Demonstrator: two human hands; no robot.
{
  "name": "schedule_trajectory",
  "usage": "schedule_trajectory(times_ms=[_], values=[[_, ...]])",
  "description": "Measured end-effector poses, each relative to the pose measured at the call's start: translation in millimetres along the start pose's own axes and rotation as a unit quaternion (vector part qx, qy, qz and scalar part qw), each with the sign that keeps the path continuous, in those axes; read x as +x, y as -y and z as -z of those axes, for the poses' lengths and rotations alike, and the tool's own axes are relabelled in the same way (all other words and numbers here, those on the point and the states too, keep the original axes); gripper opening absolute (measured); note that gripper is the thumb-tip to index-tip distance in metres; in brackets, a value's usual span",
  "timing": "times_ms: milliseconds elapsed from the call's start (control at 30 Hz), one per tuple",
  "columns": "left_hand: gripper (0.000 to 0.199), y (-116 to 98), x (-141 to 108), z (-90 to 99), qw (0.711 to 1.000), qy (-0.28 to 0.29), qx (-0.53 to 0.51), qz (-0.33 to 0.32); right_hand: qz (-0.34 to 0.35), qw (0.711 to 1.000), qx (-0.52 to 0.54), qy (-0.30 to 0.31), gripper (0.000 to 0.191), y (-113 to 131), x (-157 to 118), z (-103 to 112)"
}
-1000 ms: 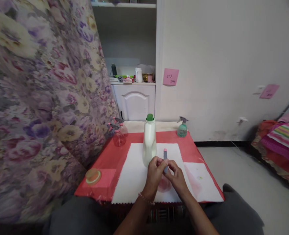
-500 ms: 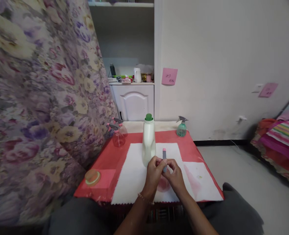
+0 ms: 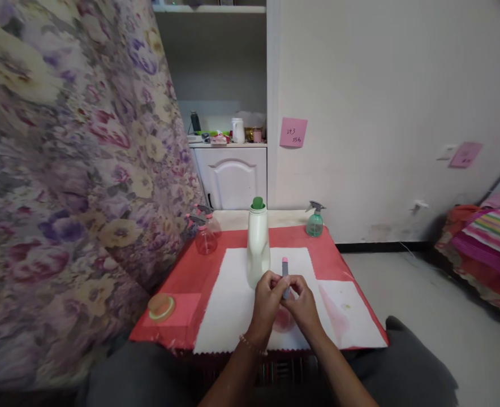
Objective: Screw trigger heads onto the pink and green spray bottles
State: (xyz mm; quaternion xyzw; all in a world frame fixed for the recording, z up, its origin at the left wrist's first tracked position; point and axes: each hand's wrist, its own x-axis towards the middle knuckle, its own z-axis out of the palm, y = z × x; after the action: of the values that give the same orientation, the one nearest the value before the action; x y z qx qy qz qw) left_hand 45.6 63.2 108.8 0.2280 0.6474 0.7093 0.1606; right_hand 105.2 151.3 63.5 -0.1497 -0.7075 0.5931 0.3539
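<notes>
A spray bottle (image 3: 283, 321) with a clear pinkish round body stands on the white cloth (image 3: 228, 316), its grey head and pink nozzle tip pointing away from me. My left hand (image 3: 269, 291) and my right hand (image 3: 301, 302) close around the grey spray head from either side, fingers pinched near its neck. The hands hide part of the bottle, and its trigger does not show. Just beyond my left hand, a pale green handled jug-like bottle (image 3: 257, 249) stands upright with a green piece in its mouth.
Two pink spray bottles stand at the back left, one nearer (image 3: 206, 240). A green spray bottle (image 3: 314, 224) is at the back right. An orange-brown tape roll (image 3: 160, 307) lies front left on the red tabletop (image 3: 177, 285). A floral curtain (image 3: 84, 198) hangs at left.
Almost nothing differs. The whole view has shifted very slightly; both hands keep the same hold on the spray head.
</notes>
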Motion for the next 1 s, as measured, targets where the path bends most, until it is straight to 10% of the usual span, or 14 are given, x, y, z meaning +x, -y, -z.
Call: schedule_trajectory(times_ms=[200,433,1000], values=[[0.028,0.0,0.1,0.7,1.0,0.0,-0.004,-0.002,0.018,0.997,0.022,0.074,0.023,7.6,-1.7,6.5],[0.03,-0.7,0.1,0.2,1.0,-0.004,-0.004,0.0,0.004,1.0,0.005,-0.002,0.019,-4.1,0.1,0.2],[0.027,1.3,0.1,1.6,1.0,-0.006,0.001,0.002,0.014,0.999,0.029,0.04,0.027,2.1,-2.8,4.5]])
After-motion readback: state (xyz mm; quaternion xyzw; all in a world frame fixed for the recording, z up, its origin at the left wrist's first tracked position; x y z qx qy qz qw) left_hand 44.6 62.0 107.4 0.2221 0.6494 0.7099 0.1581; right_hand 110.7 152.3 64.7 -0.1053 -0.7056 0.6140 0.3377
